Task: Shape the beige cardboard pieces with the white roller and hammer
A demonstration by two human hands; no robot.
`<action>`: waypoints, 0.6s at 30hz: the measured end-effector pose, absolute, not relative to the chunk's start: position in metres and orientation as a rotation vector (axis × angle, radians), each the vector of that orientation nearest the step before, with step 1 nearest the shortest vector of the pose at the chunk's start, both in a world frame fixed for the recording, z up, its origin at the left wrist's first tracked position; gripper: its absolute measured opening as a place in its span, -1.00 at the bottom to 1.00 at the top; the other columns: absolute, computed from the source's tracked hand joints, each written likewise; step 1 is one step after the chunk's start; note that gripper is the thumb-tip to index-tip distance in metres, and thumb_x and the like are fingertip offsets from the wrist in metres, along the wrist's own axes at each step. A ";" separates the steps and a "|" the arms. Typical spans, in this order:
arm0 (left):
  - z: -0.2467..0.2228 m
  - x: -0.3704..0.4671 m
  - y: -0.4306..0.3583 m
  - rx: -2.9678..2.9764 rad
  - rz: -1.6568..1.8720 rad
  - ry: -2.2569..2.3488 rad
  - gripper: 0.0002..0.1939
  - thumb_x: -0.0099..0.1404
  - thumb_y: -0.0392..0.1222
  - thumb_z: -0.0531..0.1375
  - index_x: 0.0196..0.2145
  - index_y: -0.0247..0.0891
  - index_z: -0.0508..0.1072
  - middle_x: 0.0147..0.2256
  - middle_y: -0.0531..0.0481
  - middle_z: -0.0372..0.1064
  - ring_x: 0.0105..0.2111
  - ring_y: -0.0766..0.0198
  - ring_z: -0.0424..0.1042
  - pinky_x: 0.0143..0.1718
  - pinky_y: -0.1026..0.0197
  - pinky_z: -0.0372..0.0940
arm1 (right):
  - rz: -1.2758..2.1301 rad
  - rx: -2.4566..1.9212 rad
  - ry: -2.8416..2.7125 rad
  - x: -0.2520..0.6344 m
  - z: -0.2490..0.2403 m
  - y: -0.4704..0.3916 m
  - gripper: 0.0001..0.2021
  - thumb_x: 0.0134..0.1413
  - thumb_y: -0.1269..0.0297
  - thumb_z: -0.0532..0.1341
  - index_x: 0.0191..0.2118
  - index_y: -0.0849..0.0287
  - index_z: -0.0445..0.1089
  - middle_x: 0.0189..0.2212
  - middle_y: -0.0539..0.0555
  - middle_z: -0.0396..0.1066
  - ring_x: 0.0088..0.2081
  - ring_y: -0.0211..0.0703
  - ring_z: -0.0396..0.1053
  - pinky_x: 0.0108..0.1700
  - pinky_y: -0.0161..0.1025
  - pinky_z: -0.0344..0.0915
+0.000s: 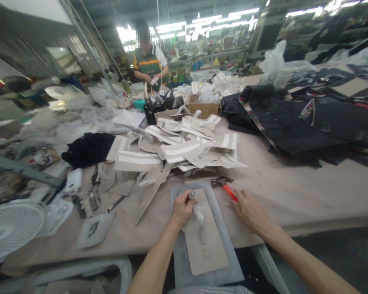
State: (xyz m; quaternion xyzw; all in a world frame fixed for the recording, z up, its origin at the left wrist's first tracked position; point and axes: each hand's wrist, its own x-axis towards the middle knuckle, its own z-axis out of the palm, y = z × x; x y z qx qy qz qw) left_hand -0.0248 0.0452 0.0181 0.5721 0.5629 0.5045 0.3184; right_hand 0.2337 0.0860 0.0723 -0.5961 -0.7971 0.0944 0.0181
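Gripping a round-topped metal tool (192,194), the left hand (182,210) is apparently positioning it at the beige panel's (213,251) far end; the right hand (251,210) is touching the red-handled hammer (230,192), closure unclear. The next move is likely calling for steadiness.

The beige panel (213,255) presents a smooth, matt face, the grey slab (180,261) beneath it a dull, speckled one, the round-ended tool (192,194) a metallic top, the hammer (230,192) a dark metal head and smooth red handle, and the fan (12,226) white moulded plastic.
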 end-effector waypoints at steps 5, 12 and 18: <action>0.021 -0.019 0.049 1.364 1.372 1.492 -0.89 0.13 -0.24 0.28 -0.34 -0.24 0.54 -0.40 0.03 0.50 -0.37 0.22 0.43 -0.26 0.23 0.33 | 0.580 -1.363 -2.379 0.165 0.076 0.043 -0.51 0.32 0.12 0.07 0.27 0.19 0.17 0.02 0.29 0.43 -0.04 0.09 0.44 -0.10 -0.07 0.38; 0.017 -0.033 0.045 0.710 1.813 1.595 -0.76 0.18 -0.05 0.26 -0.31 -0.29 0.47 -0.40 -0.03 0.50 -0.38 0.22 0.46 -0.28 0.22 0.35 | 0.901 -1.445 -2.239 0.143 0.075 0.049 -0.64 0.21 0.27 -0.06 -0.06 0.17 0.42 -0.33 0.24 0.55 -0.26 0.09 0.52 -0.26 -0.10 0.40; 0.014 -0.027 0.022 0.941 1.718 1.637 -0.82 0.15 -0.09 0.31 -0.34 -0.23 0.53 -0.42 -0.02 0.47 -0.38 0.15 0.41 -0.32 0.16 0.37 | 1.163 -1.340 -1.530 0.111 0.159 0.078 -0.57 0.18 -0.03 0.07 0.00 0.15 0.36 -0.49 0.00 0.31 -0.61 -0.22 0.17 -0.59 -0.29 0.15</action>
